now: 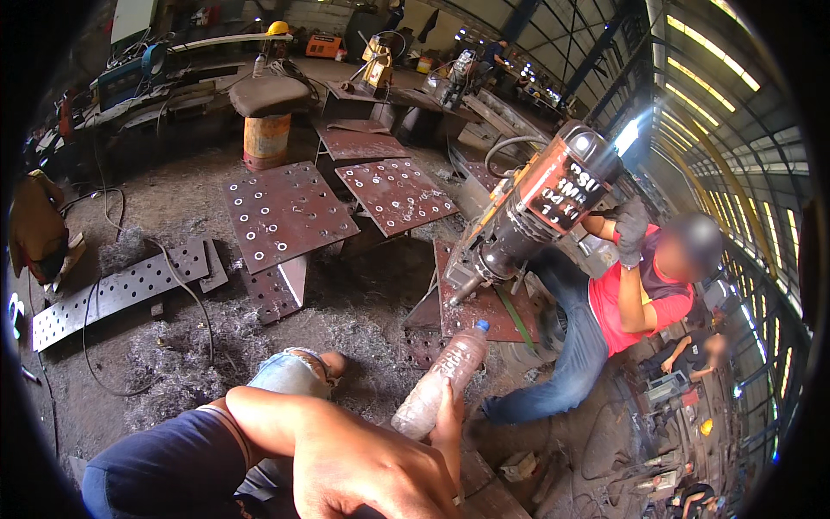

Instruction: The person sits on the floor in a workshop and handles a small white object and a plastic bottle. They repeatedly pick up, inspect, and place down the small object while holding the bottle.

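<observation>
A clear plastic bottle point(443, 381) with a blue cap is tilted up and to the right at the lower middle, its wall dusty and marked with writing. My right hand point(447, 419) is closed round its lower side, fingers partly visible. My left hand point(372, 471) is close in front at the bottom edge, its back showing and its fingers hidden; the left arm comes in from the lower left in a dark sleeve. Beyond the bottle, a large portable drilling machine point(532, 203) stands over a reddish-brown steel plate point(484, 311).
A co-worker point(635, 298) in a red shirt and gloves crouches beside the machine. Drilled plates point(290, 212) rest on supports at the middle. A long perforated steel bar point(121, 290), looping cable point(207, 320) and metal shavings point(177, 368) lie at left. A padded drum stool point(266, 130) stands behind.
</observation>
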Motion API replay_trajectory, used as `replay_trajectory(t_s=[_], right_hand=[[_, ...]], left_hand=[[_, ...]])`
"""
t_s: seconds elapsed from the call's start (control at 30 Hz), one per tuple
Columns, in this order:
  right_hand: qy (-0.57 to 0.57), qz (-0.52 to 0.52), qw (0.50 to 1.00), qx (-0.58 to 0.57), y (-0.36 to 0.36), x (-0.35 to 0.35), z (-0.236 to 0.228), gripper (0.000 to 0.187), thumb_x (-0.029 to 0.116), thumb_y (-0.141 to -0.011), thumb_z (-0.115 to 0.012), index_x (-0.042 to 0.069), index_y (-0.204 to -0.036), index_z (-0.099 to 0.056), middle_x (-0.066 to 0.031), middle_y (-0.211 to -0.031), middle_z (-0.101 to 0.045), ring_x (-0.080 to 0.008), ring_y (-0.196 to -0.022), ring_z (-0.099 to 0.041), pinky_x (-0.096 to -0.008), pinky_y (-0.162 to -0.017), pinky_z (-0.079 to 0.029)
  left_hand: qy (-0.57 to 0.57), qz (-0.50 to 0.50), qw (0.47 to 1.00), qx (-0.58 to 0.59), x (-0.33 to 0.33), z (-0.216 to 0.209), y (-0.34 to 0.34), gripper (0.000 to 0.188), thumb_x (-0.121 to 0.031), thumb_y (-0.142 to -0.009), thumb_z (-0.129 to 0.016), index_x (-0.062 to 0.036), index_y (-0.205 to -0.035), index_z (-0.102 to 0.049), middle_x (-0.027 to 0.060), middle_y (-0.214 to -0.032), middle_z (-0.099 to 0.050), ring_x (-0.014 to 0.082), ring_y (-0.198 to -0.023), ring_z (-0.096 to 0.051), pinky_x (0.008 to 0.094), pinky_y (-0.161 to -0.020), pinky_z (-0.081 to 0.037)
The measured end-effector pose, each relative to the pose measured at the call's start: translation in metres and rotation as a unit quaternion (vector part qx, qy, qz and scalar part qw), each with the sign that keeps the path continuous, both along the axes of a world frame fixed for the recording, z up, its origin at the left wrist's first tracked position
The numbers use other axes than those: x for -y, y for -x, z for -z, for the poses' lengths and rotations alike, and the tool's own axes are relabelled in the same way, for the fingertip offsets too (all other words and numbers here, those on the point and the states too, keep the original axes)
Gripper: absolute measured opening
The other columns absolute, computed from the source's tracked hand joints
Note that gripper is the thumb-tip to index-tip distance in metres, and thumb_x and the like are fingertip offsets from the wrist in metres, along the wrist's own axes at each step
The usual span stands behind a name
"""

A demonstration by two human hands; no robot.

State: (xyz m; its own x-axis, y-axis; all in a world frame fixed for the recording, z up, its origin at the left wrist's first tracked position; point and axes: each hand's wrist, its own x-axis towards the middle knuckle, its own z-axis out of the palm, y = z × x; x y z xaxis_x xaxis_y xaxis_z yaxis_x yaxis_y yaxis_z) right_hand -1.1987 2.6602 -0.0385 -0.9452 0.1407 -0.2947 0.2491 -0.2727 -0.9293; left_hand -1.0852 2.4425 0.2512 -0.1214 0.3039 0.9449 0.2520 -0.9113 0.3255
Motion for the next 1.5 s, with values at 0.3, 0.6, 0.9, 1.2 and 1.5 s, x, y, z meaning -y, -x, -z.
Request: replay_trajectory(t_s=[0.3,0.6,0.9,1.2,1.5], right_hand=[[0.051,-0.039,0.998,0.019,0.011,0.004,0.038,0.057,0.037,-0.101,-0.066,-0.003,-0.14,-0.054,-0.014,-0.132,-0.062,-0.024,-0.117,-0.062,-0.0393,-0.099,-0.051],[0.042,-0.069,0.996,-0.04,0.003,0.007,0.034,0.06,0.043,-0.101,-0.064,-0.001,-0.14,-0.054,-0.0128,-0.126,-0.066,-0.0254,-0.113,-0.065,-0.0416,-0.098,-0.052],[0.1,-0.107,0.977,0.156,0.011,0.012,0.024,0.064,0.049,-0.1,-0.063,0.0,-0.14,-0.054,-0.0139,-0.124,-0.067,-0.0273,-0.111,-0.066,-0.0433,-0.097,-0.053],[0.05,-0.106,0.97,0.215,0.031,0.014,0.034,0.074,0.061,-0.096,-0.062,0.002,-0.139,-0.055,-0.0161,-0.122,-0.068,-0.0315,-0.107,-0.069,-0.0472,-0.095,-0.056],[0.045,-0.124,0.966,0.222,0.072,0.008,0.037,0.079,0.066,-0.096,-0.059,0.002,-0.141,-0.054,-0.0181,-0.127,-0.067,-0.0328,-0.11,-0.069,-0.0505,-0.094,-0.057]], left_hand=[[0.071,0.01,0.997,-0.028,0.017,-0.006,0.003,0.051,-0.007,-0.091,-0.065,0.0086,-0.139,-0.057,0.0284,-0.114,-0.073,0.0317,-0.093,-0.076,0.0415,-0.09,-0.063],[0.152,-0.168,0.974,0.02,0.041,-0.018,0.025,0.055,-0.014,-0.087,-0.073,0.001,-0.138,-0.059,0.0212,-0.125,-0.07,0.03,-0.098,-0.074,0.0396,-0.092,-0.059],[-0.15,-0.48,0.818,0.279,0.081,-0.016,0.047,0.039,-0.007,-0.097,-0.066,0.0078,-0.132,-0.056,0.0151,-0.12,-0.067,0.0147,-0.094,-0.068,0.0291,-0.088,-0.057],[-0.181,-0.539,0.76,0.316,0.099,-0.018,0.04,0.059,-0.034,-0.091,-0.058,0.0089,-0.131,-0.051,0.0191,-0.103,-0.057,0.0261,-0.087,-0.062,0.0338,-0.071,-0.055],[-0.158,-0.509,0.764,0.363,0.107,-0.023,0.031,0.057,-0.04,-0.087,-0.062,0.0016,-0.125,-0.055,0.0143,-0.108,-0.058,0.0268,-0.081,-0.063,0.0334,-0.062,-0.054]])
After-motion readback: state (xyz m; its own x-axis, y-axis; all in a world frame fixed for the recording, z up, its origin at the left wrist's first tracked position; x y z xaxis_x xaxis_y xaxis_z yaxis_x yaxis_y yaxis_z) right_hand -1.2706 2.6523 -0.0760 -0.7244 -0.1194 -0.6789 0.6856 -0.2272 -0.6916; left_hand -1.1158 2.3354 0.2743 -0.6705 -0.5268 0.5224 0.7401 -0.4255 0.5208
